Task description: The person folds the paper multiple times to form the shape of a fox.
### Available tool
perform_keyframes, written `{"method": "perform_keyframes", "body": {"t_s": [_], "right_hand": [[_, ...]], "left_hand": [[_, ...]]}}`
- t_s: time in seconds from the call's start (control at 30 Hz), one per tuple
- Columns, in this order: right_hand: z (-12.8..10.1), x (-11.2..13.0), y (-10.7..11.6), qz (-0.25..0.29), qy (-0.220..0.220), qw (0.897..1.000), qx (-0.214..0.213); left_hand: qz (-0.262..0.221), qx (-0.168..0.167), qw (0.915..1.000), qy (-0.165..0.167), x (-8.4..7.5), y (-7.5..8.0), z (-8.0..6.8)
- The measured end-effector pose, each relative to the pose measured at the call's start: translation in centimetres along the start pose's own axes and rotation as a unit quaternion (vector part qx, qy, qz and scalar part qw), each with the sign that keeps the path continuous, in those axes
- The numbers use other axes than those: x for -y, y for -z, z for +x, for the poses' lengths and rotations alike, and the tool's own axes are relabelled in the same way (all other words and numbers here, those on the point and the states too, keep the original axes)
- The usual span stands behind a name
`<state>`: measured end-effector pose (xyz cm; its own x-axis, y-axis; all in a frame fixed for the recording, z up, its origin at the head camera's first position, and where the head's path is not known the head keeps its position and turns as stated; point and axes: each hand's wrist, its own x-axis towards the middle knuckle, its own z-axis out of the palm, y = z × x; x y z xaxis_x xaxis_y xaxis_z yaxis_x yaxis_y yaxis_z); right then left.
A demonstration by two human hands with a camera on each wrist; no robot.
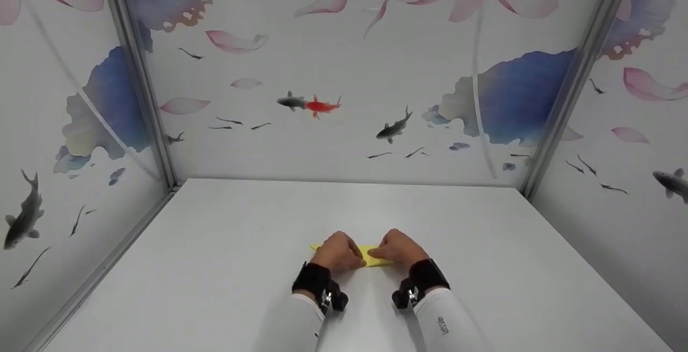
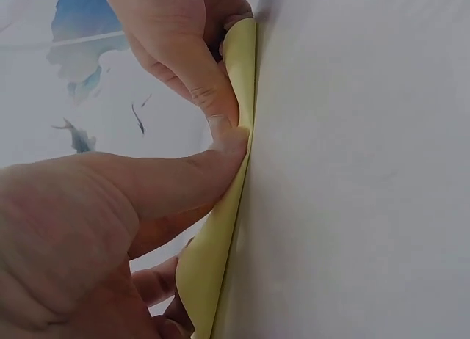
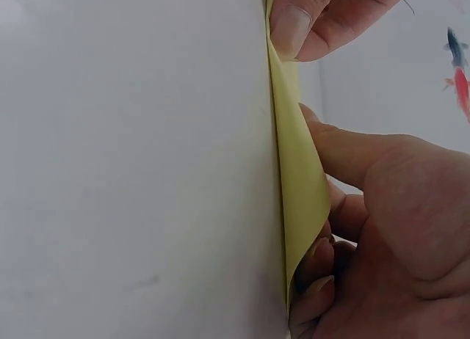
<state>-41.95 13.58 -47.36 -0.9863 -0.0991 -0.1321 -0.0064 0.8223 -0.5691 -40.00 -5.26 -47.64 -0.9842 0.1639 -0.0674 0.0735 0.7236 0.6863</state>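
Note:
A sheet of yellow paper (image 1: 372, 260) lies on the white table, with its near edge curled up and folded over. On its left part, my left hand (image 1: 338, 252) pinches the paper, thumb pressing on the fold near the middle. Opposite it, my right hand (image 1: 402, 247) holds the right part, its thumb pointing in toward the left one. In the left wrist view both thumbs meet on the yellow strip (image 2: 207, 269), and fingers are curled behind it. The right wrist view has the loose flap (image 3: 302, 181) bulging over the right fingers, which it partly hides.
The white table (image 1: 215, 244) spreads around the hands. White panels with painted flowers and fish, such as the back panel (image 1: 344, 142), enclose it on three sides, with grey metal posts (image 1: 141, 72) at the corners. Each wrist wears a black strap with a camera (image 1: 334, 295).

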Motion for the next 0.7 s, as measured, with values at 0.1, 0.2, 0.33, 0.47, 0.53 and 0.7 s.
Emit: {"method": "perform_keyframes", "body": {"t_s": [0.1,0.2,0.33,0.47,0.53,0.7], "right_hand": [[-0.5,0.4,-0.2,-0.013,0.021,0.999,-0.034],[-1.1,1.3,0.0,-0.049,0.033,0.994,-0.095],[-1.8,3.2,1.0,-0.082,-0.006,0.993,-0.082],[-0.8,3.9,0.9,-0.100,-0.041,0.994,-0.015],[-0.6,4.0,0.7,-0.106,-0.053,0.993,-0.007],[-1.6,4.3,0.6,-0.106,-0.056,0.993,0.003]], "left_hand": [[-0.006,0.005,0.9999,0.007,0.3,-0.1,0.1],[-0.010,0.009,0.9999,0.008,0.3,-0.3,0.1],[-0.014,0.011,0.9997,0.014,0.1,-0.2,0.1],[-0.012,0.005,0.9998,0.012,-0.1,0.2,0.1],[-0.011,0.004,0.9999,0.005,-0.1,0.3,0.1],[-0.007,0.002,0.9999,-0.012,0.2,0.1,-0.1]]}}
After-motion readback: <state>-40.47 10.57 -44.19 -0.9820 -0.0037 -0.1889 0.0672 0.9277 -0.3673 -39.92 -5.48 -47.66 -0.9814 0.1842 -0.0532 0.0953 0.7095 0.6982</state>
